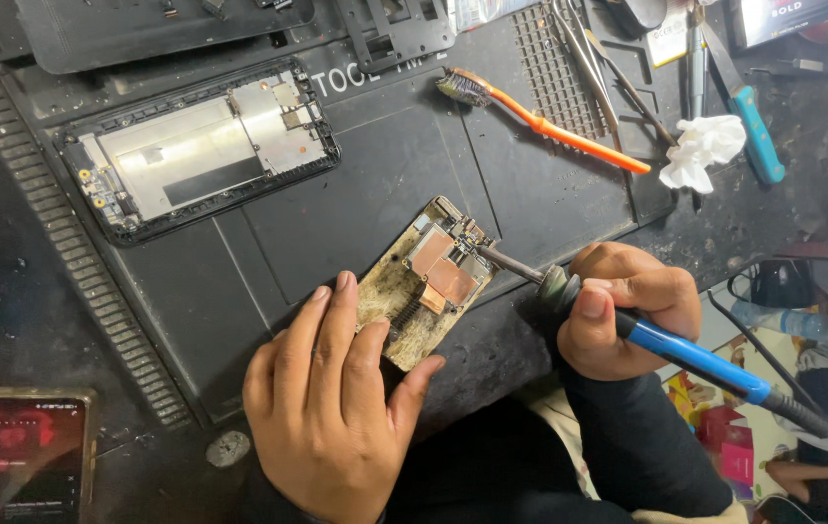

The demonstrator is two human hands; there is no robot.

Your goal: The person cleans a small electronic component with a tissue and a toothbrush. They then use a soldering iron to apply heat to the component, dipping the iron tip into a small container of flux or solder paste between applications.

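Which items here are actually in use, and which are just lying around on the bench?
In use:
left hand steadying the circuit board
right hand holding the soldering iron, tip at the board

Lying about:
phone frame
orange brush
tweezers
white tissue
blue-handled tool
phone with lit screen

A phone frame (pixel 200 147) lies upper left on the dark mat (pixel 356 194); orange-handled brush (pixel 545 120) and crumpled tissue (pixel 703 150) upper right.
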